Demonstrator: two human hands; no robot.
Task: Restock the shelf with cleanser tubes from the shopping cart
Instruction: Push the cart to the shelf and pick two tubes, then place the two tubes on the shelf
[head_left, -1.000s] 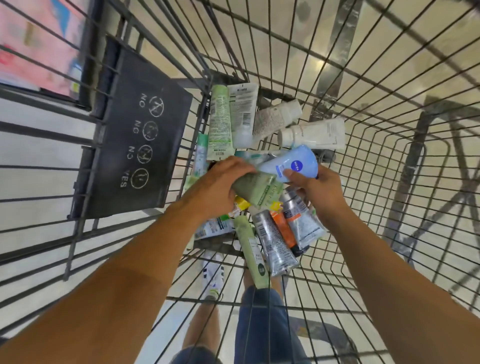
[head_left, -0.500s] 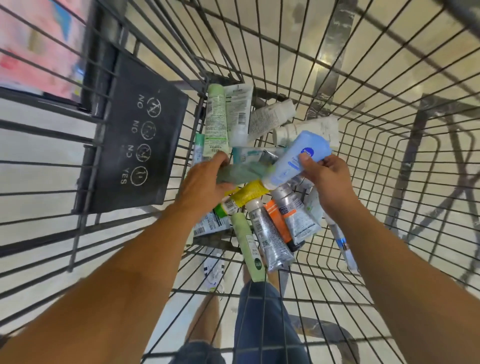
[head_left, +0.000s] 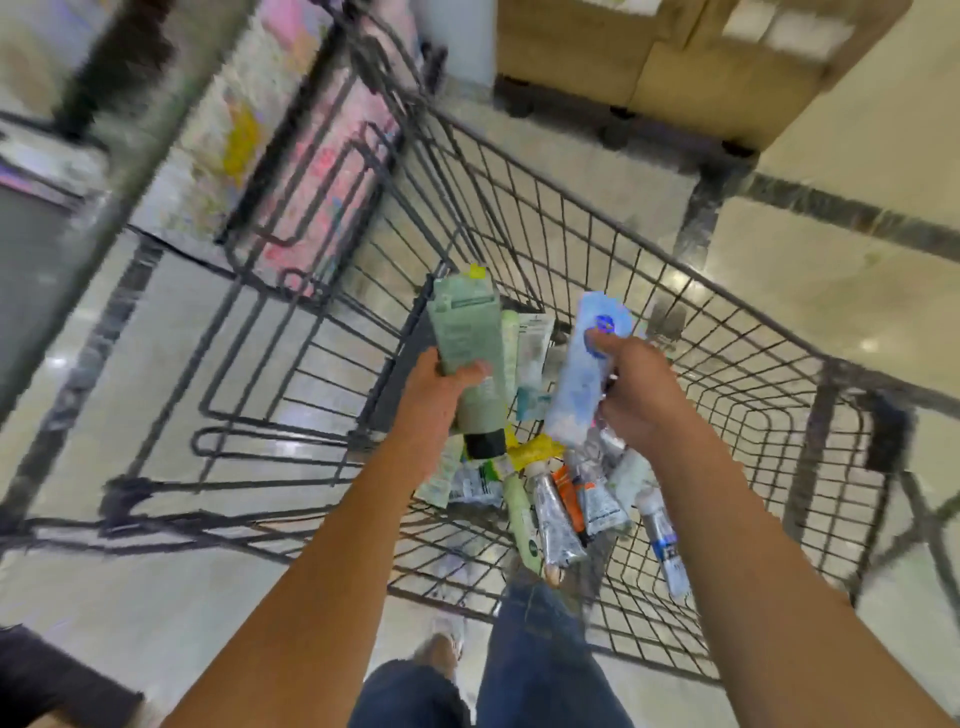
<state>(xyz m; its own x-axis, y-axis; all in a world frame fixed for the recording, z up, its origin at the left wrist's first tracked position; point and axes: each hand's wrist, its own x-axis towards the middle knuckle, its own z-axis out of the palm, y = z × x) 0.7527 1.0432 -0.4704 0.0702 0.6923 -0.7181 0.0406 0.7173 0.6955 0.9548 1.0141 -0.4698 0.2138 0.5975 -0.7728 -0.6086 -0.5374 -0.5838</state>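
My left hand (head_left: 439, 402) grips a pale green tube (head_left: 467, 353) with a black cap, held upright above the wire shopping cart (head_left: 727, 374). In my right hand (head_left: 636, 395) is a light blue tube (head_left: 584, 374) with a round dark-blue logo, also raised over the cart. Below both hands, several more tubes (head_left: 561, 499) lie heaped in the cart's near end: silver, orange, green, yellow and white ones. The frame is blurred by motion.
A shelf unit with pink and yellow packages (head_left: 291, 145) stands at the upper left, behind a dark upright post (head_left: 130, 171). Cardboard boxes (head_left: 675, 57) sit on a low trolley at the top right. My legs and shoes (head_left: 493, 665) show under the cart on the glossy floor.
Both hands have lifted their tubes up out of the pile. The view has swung up and away from the cart's inside, so the shelf and boxes now show.
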